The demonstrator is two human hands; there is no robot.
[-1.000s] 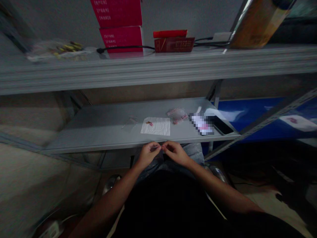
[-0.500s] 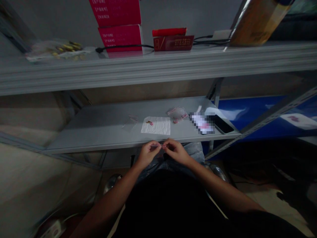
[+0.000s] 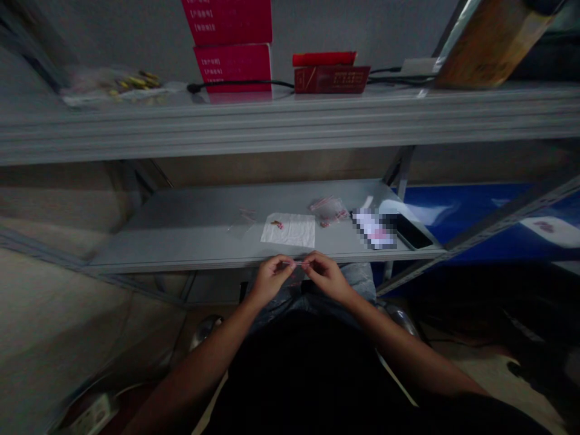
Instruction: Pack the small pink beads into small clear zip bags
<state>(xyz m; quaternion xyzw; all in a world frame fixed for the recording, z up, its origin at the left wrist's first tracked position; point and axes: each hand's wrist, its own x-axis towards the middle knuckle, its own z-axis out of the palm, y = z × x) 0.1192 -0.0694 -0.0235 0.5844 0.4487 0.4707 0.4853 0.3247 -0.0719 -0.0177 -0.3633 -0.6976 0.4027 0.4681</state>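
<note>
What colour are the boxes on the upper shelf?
The boxes are deep red, best in the head view.

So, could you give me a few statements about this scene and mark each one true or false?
1. The left hand and right hand pinch a thin small item between their fingers. True.
2. The left hand rests flat on the white paper sheet. False: it is off the sheet, in front of the lower shelf's edge.
3. Small red pieces lie on that sheet. True.
4. A black phone lies left of the sheet. False: it lies to the right.
5. Green boxes stand on the upper shelf. False: the stacked boxes are dark red.
</note>
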